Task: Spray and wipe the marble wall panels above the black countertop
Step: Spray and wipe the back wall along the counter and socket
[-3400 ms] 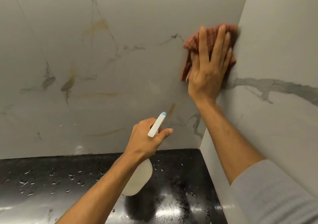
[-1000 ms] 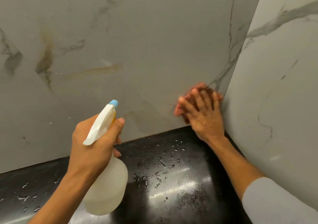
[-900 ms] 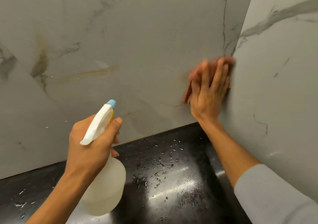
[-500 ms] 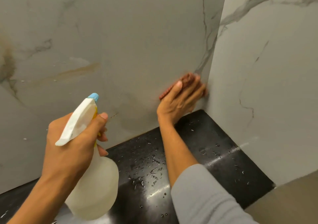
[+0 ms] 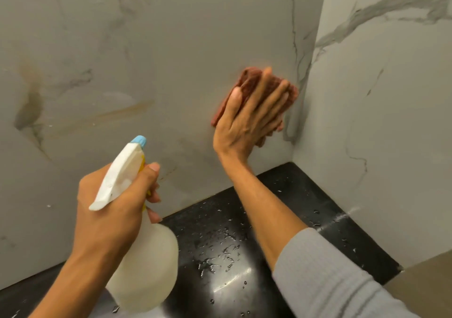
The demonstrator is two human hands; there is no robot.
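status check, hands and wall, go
Left hand gripping spray bottle. Right hand flat, pressing red cloth on back marble panel near corner. Droplets on countertop; nothing blocking.

No readable text, label, brand, number or sign is shown on any surface or object here.

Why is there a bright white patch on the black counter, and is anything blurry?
Head view: the patch is glare from lighting off the wet countertop; the right hand and red cloth look slightly blurred; the spray bottle in the left hand looks sharper.
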